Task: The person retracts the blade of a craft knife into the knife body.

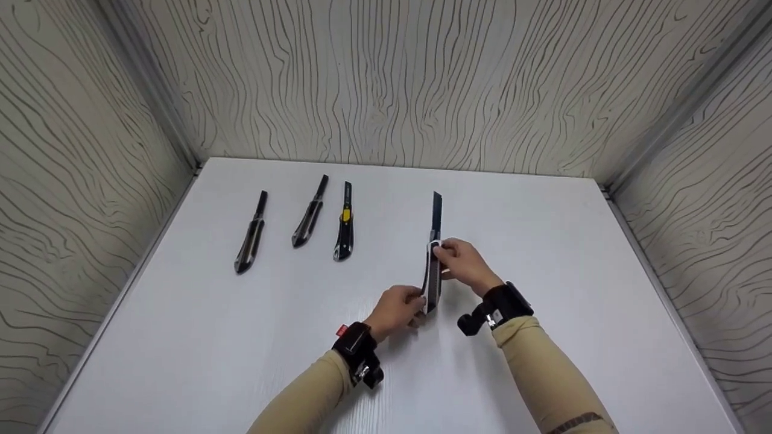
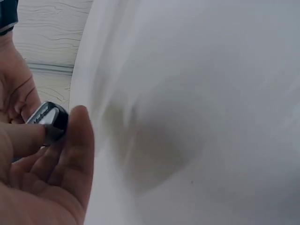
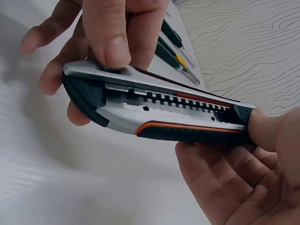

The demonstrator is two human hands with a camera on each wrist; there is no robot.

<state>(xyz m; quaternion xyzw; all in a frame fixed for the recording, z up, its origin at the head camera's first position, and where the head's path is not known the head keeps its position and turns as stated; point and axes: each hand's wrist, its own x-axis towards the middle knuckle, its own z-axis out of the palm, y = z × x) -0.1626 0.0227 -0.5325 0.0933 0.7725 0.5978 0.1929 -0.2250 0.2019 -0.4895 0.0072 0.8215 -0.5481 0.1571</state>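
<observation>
Both our left hand [image 1: 395, 308] and right hand [image 1: 463, 262] are pinching a silver-and-black cutter [image 3: 173, 115] between bent fingers [image 3: 199, 166], its flat blade [image 1: 436, 212] protruding.

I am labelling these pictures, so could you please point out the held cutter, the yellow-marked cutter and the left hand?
Held cutter [image 3: 161, 111]: right wrist view, on the middle of its handle.
Yellow-marked cutter [image 1: 345, 228]: head view, on its black handle.
Left hand [image 1: 393, 310]: head view, on the back of the hand.
</observation>
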